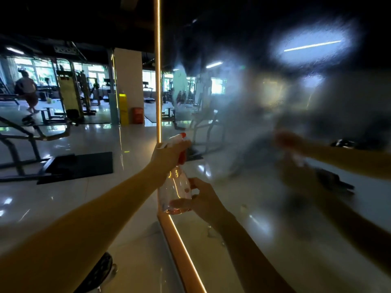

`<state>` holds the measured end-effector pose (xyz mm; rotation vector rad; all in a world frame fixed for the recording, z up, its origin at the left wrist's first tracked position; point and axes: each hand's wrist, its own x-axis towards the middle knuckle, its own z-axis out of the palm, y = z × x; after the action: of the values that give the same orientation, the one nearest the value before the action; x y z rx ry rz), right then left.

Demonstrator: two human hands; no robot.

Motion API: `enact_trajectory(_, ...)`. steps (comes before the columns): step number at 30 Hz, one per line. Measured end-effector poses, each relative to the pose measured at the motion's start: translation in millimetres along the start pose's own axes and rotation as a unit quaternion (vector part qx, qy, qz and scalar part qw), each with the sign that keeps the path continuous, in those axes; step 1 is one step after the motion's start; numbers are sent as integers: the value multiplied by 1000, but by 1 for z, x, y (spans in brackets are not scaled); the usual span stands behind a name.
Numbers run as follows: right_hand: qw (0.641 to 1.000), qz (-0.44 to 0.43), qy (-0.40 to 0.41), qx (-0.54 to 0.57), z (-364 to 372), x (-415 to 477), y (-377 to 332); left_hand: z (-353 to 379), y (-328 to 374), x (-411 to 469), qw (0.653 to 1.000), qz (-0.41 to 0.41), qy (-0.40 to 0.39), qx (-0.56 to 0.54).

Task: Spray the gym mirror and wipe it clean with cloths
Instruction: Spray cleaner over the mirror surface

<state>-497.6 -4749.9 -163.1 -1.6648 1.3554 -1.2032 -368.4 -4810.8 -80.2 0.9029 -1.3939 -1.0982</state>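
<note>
My left hand squeezes the bottle trigger, right hand cups its base, steadying aim at the misted mirror.

Glossy floor, bright windows, perhaps weight machines

A clear plastic spray bottle with a white-and-red trigger head is held upright just before the gym mirror, nozzle toward the glass. A wide haze of mist fogs the mirror, blurring its reflections.
</note>
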Motion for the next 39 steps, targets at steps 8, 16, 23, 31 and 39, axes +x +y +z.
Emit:
enact_trajectory(8, 996, 55, -64, -26, 18, 4, 45, -25, -72, 7, 996, -88, -26, -21)
enact_trajectory(16, 980, 103, -169, -35, 32, -3, 77, -30, -131, -10, 993, -116, -2, 6)
enact_trajectory(23, 967, 137, -210, -35, 41, -5, 117, -28, -181, -25, 990, -140, -14, 4)
enact_trajectory(31, 954, 173, -240, -43, 36, 9, 157, -22, -235, -12, 972, -231, 21, -30)
enact_trajectory(39, 954, 180, -234, -52, 32, 25, 176, -21, -256, 1, 964, -249, 69, -68)
